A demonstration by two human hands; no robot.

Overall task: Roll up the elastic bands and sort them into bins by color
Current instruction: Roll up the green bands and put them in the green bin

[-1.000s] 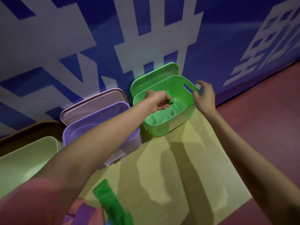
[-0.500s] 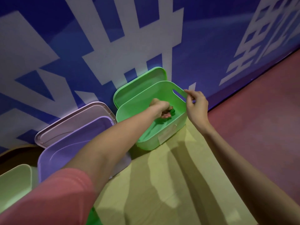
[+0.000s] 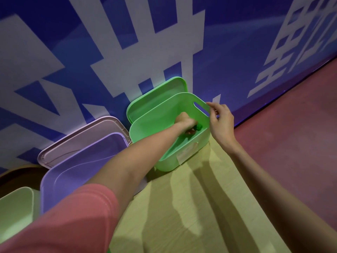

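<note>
A green bin [image 3: 151, 125] stands against the blue wall, its green lid [image 3: 156, 94] propped behind it. My left hand [image 3: 187, 123] reaches down inside the bin, fingers curled round a rolled green elastic band [image 3: 198, 127] near the bin's right wall. My right hand [image 3: 221, 123] grips the bin's right rim beside the handle slot. To the left is a purple bin [image 3: 80, 170] with its pale lid [image 3: 80, 141] leaning on the wall.
A pale green bin [image 3: 16, 207] shows at the lower left edge. The bins sit on a yellow mat [image 3: 182, 207]; red floor [image 3: 291, 134] lies to the right. The blue and white wall [image 3: 109, 52] closes the far side.
My left hand has sunk deeper into the green bin with the rolled green band. My right hand stays on the bin's right rim. The view has tilted upward.
</note>
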